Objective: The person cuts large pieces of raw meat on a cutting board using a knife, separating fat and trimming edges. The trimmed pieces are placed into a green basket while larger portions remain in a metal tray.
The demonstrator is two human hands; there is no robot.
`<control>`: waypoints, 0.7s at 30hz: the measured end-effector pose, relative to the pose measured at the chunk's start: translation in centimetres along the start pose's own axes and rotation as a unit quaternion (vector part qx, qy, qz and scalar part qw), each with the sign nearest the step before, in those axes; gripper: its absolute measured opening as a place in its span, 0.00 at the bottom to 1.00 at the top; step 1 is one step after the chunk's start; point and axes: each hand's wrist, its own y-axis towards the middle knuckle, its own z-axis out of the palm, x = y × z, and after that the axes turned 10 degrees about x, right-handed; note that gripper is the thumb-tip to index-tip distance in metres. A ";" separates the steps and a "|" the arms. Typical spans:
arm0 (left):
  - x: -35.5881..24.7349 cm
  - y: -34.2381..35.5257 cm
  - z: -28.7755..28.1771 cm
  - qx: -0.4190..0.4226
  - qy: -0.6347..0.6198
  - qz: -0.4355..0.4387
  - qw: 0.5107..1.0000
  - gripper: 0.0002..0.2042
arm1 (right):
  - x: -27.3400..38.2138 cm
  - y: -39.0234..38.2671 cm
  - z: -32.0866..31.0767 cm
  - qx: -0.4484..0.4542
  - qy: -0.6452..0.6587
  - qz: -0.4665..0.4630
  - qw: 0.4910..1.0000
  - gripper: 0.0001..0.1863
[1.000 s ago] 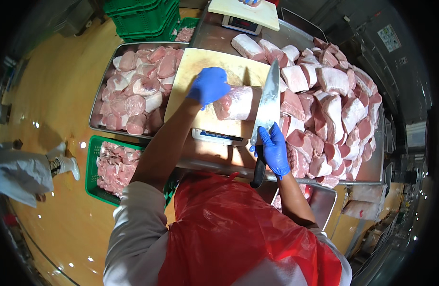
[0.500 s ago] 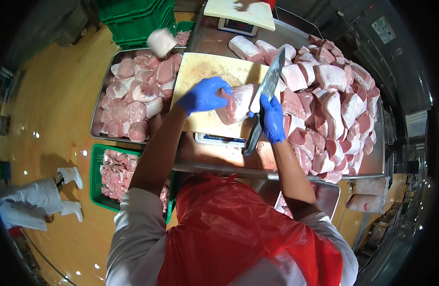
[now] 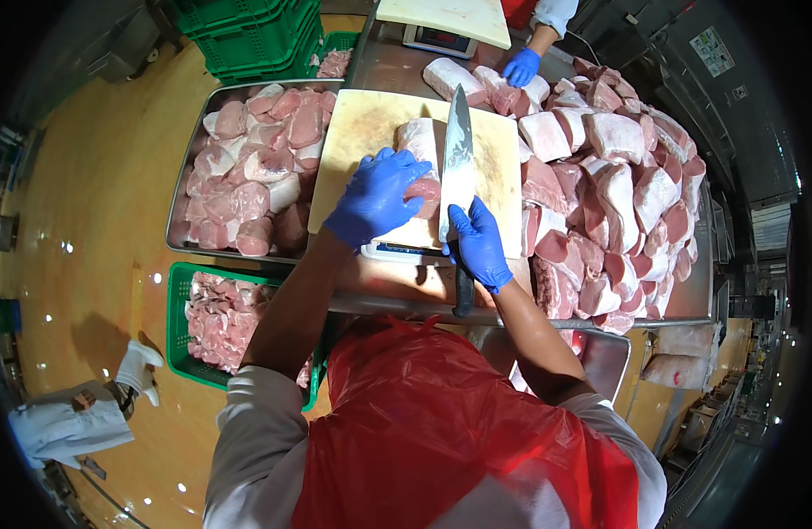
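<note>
A piece of raw pork [image 3: 419,139] with a pale fat side lies on the cream cutting board [image 3: 353,132]. My left hand [image 3: 379,196], in a blue glove, curls over its near end and grips it, hiding part of it. In my blue-gloved right hand [image 3: 479,242] is a large knife [image 3: 459,163] with a black handle. Its broad blade points away from me, just right of the pork. Under the near edge of the board a scale [image 3: 404,254] shows in part.
A metal tray [image 3: 173,212] of pork pieces stands left, above a green basket [image 3: 178,326] of trimmings. Pork chunks [image 3: 616,141] are heaped right. A co-worker's gloved hand [image 3: 522,67] touches meat at the far side. Green crates [image 3: 256,40] are stacked far left. Someone in white boots [image 3: 139,366] is at left.
The pork on the board has turned lengthwise, and my left hand has shifted toward me. The knife has moved left. A piece airborne over the tray is gone from the air. A co-worker's hand has reached in.
</note>
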 end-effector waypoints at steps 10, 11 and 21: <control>-0.2 0.5 1.1 -0.010 -0.020 -0.014 1.000 0.03 | 0.7 2.0 -0.4 0.004 0.023 0.011 1.000 0.12; -0.2 0.4 1.1 -0.011 -0.021 -0.019 1.000 0.02 | 0.8 1.5 -0.3 0.009 0.009 0.010 1.000 0.13; -0.3 -1.3 0.3 -0.081 -0.177 -0.045 0.980 0.03 | -5.8 -9.3 -2.6 0.109 -0.279 0.045 0.953 0.16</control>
